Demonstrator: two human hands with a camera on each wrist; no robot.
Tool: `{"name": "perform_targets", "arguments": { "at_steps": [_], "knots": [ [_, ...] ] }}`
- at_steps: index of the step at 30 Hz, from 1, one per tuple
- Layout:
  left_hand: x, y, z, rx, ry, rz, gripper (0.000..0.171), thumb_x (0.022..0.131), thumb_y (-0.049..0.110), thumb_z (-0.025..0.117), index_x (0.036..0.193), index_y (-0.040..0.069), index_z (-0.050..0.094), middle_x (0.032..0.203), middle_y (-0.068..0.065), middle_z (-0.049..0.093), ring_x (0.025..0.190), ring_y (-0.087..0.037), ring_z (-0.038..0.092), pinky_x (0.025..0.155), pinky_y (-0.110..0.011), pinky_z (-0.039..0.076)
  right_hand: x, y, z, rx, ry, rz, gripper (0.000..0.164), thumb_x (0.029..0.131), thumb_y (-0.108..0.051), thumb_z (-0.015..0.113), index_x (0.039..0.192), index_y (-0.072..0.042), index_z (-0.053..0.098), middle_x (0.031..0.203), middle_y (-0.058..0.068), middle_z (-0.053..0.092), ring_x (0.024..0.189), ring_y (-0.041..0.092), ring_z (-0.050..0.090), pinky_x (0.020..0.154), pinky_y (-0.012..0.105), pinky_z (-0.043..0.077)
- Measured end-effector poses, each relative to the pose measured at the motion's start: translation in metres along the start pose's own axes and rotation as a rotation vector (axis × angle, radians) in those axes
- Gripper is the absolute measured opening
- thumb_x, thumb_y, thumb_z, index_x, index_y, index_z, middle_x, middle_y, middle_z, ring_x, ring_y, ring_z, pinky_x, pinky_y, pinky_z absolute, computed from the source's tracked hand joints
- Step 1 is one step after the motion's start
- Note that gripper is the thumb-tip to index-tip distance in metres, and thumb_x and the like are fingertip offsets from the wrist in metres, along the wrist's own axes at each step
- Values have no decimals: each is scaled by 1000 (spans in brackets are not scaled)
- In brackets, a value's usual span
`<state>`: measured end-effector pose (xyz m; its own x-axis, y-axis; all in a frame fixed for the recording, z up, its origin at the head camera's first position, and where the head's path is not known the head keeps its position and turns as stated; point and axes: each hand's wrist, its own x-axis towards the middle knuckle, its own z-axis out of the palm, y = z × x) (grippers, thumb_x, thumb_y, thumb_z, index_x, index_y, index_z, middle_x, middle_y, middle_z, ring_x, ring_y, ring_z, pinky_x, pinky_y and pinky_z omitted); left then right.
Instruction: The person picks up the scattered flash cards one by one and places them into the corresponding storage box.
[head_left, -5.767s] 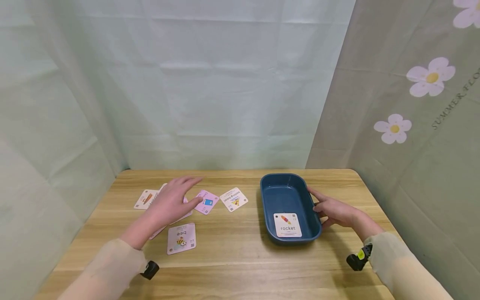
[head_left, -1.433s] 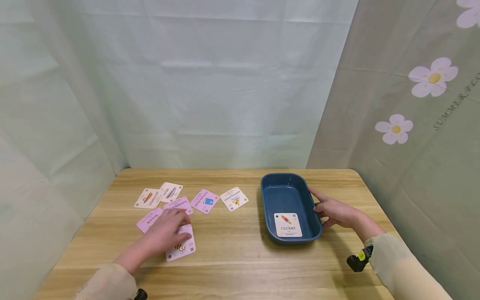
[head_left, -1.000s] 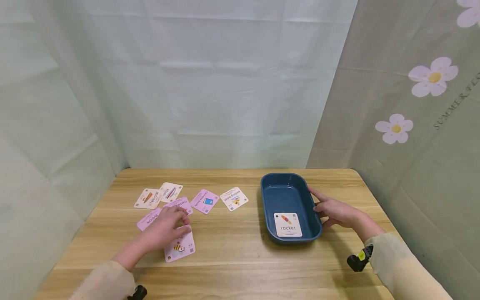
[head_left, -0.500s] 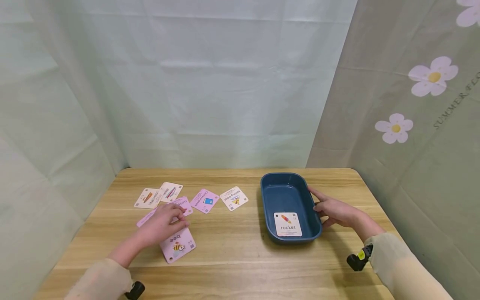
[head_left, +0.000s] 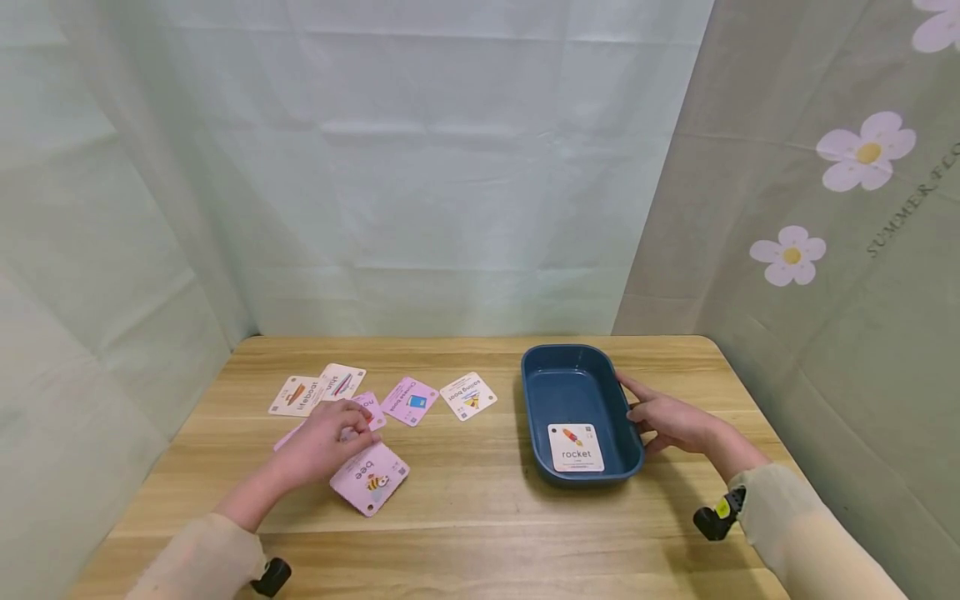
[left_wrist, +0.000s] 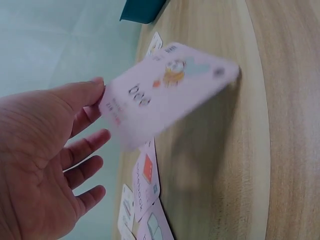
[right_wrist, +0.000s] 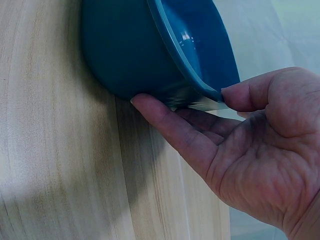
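My left hand [head_left: 318, 443] pinches a pink "bee" flash card [head_left: 372, 478] by one edge between thumb and index finger. In the left wrist view the bee card [left_wrist: 165, 95] is tilted, its far corner low over the wood with a shadow beneath; the other fingers are loosely bent. On the right, my right hand [head_left: 675, 423] holds the long side of a dark blue plastic tray [head_left: 566, 392]. The right wrist view has the thumb on the tray's rim [right_wrist: 175, 55] and the fingers against its outer wall. A "rocket" card [head_left: 576, 448] lies inside the tray.
Left on the wooden table [head_left: 465, 533] lie cards: "lifeboat" [head_left: 296, 396], "ship" [head_left: 344, 383], "notebook" [head_left: 372, 409], "Chinese book" [head_left: 410, 402] and "sailing boat" [head_left: 468, 396]. My left hand covers most of the "book" card [head_left: 284, 437]. Fabric walls [head_left: 450, 167] stand behind and beside.
My left hand has come down from above the cards to the bee card, pinched its edge, and tilted and turned it up slightly to the right. My right hand and the tray stay put.
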<state>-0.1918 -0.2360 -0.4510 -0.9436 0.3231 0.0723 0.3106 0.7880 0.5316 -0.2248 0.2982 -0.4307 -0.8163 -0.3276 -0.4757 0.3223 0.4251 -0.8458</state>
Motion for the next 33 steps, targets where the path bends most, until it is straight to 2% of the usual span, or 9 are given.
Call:
{"name": "perform_targets", "arguments": {
  "at_steps": [6, 13, 18, 25, 33],
  "knots": [
    [1, 1, -3, -20, 29, 23, 14, 96, 24, 74, 82, 23, 70, 120, -10, 66, 124, -43, 48, 105, -63, 36, -1, -1, 1, -4, -16, -14, 78, 102, -2, 38, 165, -22, -3, 160, 40, 15, 128, 48, 52, 85, 56, 57],
    [1, 3, -6, -54, 57, 17, 10, 96, 24, 72, 88, 18, 71, 124, -10, 65, 125, -42, 49, 103, -60, 39, -2, -1, 1, -14, -4, -6, 78, 102, -2, 39, 165, -22, -2, 159, 40, 15, 129, 48, 52, 85, 56, 57],
    [3, 5, -8, -87, 56, 5, 11, 99, 25, 69, 89, 20, 70, 129, -8, 64, 129, -42, 47, 106, -61, 36, -1, -1, 1, -5, 18, 9, 78, 101, -2, 39, 166, -23, 0, 159, 39, 18, 127, 46, 53, 85, 56, 57],
    [6, 12, -9, -117, 82, 29, 14, 101, 30, 66, 91, 21, 68, 130, -8, 63, 132, -42, 46, 108, -65, 33, -1, -1, 1, -4, -3, -1, 78, 102, -2, 39, 166, -23, -1, 159, 40, 15, 129, 49, 51, 84, 56, 57],
    [12, 21, -12, -162, 156, 49, 13, 101, 27, 67, 92, 18, 66, 131, -10, 62, 132, -40, 46, 107, -61, 33, -2, -1, 0, -7, -16, -14, 79, 102, -2, 39, 165, -21, -4, 159, 41, 14, 128, 49, 52, 84, 57, 57]
  ]
}}
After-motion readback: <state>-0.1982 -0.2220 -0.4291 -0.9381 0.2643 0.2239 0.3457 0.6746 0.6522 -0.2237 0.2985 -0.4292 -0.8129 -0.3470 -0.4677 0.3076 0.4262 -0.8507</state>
